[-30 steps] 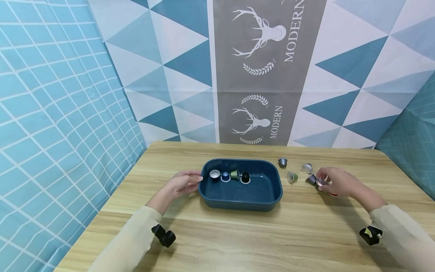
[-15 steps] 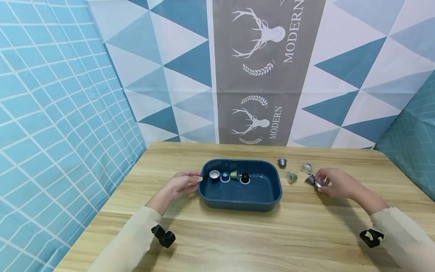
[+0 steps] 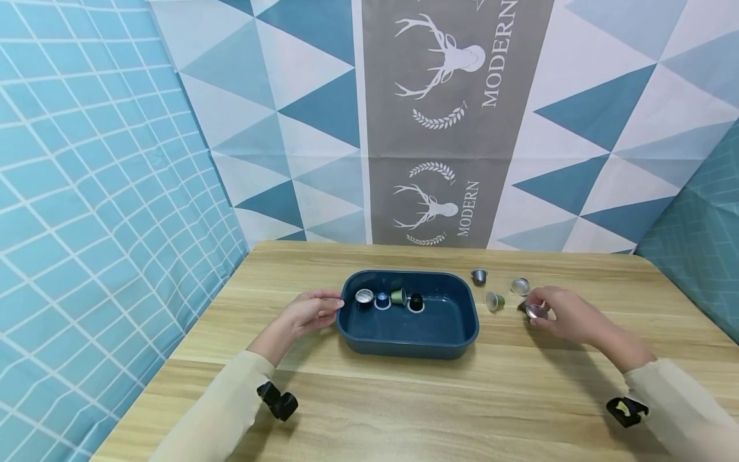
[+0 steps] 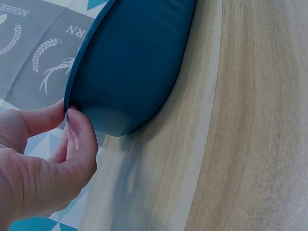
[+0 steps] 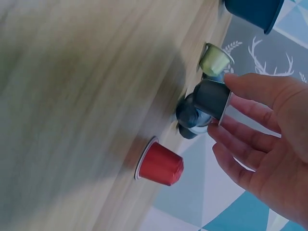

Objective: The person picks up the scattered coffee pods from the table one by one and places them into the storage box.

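Observation:
My left hand pinches the left rim of a dark blue plastic tray between thumb and fingers; the left wrist view shows the tray wall up close. Inside the tray sit several coffee capsules, among them a blue one and a black one. To the right of the tray, my right hand pinches a dark coffee capsule by its rim, silver lid facing up in the head view. Behind it in the right wrist view are another dark capsule and a green capsule.
A red capsule lies on the table close to my right hand, hidden by it in the head view. A grey capsule and a silver-lidded one lie farther back. Patterned cloth stands behind the wooden table.
My right hand has shifted slightly left with the dark capsule, and now covers more of the dark capsule beside it. The left hand and tray have stayed in place.

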Demonstrator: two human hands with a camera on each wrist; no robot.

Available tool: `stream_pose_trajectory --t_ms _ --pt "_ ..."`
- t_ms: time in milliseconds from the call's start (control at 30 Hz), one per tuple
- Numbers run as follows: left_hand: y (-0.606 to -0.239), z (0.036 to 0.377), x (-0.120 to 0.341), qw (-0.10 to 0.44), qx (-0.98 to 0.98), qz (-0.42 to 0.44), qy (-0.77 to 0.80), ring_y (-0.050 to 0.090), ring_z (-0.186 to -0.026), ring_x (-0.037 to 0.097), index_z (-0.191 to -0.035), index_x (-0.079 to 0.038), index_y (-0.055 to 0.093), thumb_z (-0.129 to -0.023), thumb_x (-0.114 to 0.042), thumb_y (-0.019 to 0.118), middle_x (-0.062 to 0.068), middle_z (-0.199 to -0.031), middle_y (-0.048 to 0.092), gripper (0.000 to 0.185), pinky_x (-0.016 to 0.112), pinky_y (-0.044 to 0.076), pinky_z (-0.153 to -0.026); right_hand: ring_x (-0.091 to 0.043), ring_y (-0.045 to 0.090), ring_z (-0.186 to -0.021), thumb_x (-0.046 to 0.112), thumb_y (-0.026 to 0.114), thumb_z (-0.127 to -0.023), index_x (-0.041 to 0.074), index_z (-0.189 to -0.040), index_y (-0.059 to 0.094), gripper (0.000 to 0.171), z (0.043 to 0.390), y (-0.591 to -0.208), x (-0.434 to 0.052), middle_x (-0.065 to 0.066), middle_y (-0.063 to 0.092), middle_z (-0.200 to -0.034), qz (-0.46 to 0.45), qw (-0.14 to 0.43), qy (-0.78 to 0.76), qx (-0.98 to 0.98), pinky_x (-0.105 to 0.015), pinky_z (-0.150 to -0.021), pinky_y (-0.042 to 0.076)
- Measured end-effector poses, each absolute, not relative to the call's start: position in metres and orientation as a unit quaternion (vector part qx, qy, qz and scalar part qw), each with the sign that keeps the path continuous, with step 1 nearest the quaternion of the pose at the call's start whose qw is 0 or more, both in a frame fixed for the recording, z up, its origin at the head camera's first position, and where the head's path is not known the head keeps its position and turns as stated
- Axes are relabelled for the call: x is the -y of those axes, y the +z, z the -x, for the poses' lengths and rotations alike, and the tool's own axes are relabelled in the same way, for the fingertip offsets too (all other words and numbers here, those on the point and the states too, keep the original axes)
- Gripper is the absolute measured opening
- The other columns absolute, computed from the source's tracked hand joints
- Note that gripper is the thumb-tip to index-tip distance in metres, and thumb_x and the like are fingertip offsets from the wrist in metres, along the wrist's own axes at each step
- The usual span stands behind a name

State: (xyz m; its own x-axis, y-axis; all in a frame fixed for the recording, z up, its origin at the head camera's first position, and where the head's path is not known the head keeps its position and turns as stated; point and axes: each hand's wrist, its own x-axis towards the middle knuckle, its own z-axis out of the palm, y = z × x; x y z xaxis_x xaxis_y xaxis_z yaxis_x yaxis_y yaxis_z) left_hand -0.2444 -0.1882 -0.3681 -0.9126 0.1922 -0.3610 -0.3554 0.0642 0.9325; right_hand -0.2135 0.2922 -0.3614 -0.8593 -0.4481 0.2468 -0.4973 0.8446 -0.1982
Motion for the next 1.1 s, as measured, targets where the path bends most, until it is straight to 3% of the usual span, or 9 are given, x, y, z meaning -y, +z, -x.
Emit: stream_pose_trajectory --t_ms 733,1100 --pt "-0.369 0.246 0.187 0.200 -0.699 0.063 0.683 0.057 -0.073 0.004 -0.136 0.003 0.047 -0.093 -0.007 0.059 -0.005 -0.084 0.061 0.045 0.016 0.051 -0.067 -0.008 0.061 -0.076 0.006 0.074 -0.081 0.006 -0.097 0.066 0.018 0.205 -0.372 -0.264 0.000 0.063 -0.089 -0.291 0.154 0.143 0.933 -0.026 -0.064 0.053" --pt "-0.368 0.244 0.189 0.201 -0.705 0.052 0.678 0.054 -0.072 0.003 -0.138 0.005 0.044 -0.094 -0.008 0.060 -0.005 -0.085 0.060 0.048 0.015 0.051 -0.068 -0.003 0.051 -0.072 0.004 0.076 -0.078 0.009 -0.093 0.065 0.019 0.205 -0.376 -0.257 0.005 0.056 -0.083 -0.323 0.210 0.141 0.912 -0.021 -0.059 0.046"
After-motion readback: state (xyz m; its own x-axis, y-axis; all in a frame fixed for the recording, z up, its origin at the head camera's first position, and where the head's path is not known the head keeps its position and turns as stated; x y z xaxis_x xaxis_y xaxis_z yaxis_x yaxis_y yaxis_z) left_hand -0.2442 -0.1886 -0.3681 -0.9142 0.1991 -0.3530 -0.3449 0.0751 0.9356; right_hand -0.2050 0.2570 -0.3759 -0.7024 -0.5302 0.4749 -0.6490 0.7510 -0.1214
